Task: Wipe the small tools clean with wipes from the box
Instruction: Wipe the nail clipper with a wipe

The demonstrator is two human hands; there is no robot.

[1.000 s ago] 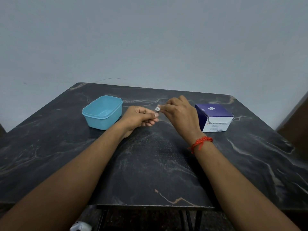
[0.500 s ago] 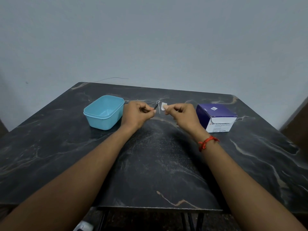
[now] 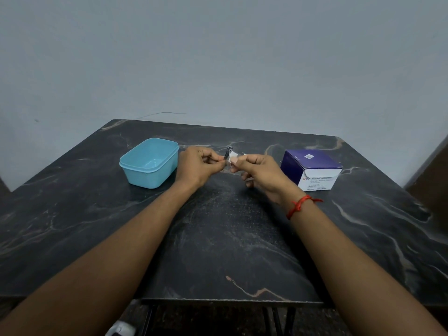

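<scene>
Head: L hand (image 3: 197, 166) tool (image 3: 228, 153), R hand (image 3: 263, 177) wipe (image 3: 234, 157).

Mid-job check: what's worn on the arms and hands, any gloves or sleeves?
No gloves on the left hand or right hand, and no sleeves in view. The only item worn is a red thread bracelet knotted at the right wrist, with short loose ends.

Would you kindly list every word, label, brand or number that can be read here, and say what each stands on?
"BD": on the white front of the purple box, start of its top line.
Rest of that line and the smaller lines below: too blurred to read.
White sticker on the box's top: a code, too small to read.
Blue container, small tool, wipe: no text visible.
</scene>
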